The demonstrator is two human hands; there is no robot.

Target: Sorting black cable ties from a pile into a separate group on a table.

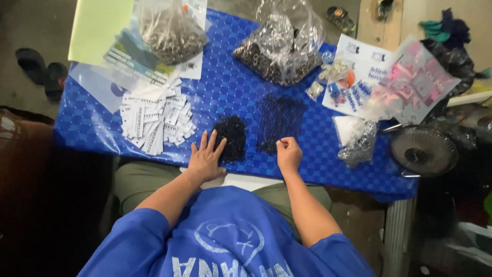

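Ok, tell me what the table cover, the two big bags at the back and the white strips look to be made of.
Table cover: likely plastic or oilcloth, blue woven-check print with a slight sheen.
Two big bags: thin clear plastic film, crinkled with bright glare; the small dark pieces inside glint, possibly metal.
White strips: flat, matte, printed, probably paper or fabric labels; too small to tell.

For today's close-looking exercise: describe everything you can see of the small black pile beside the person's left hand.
The small black pile is a dense, fuzzy-looking heap of tiny dark pieces, too small to identify singly. It lies on the blue chequered table cover, near the front edge. The left hand rests flat with fingertips against its left side. A looser, wider black scatter lies apart to its right, above the closed right hand.
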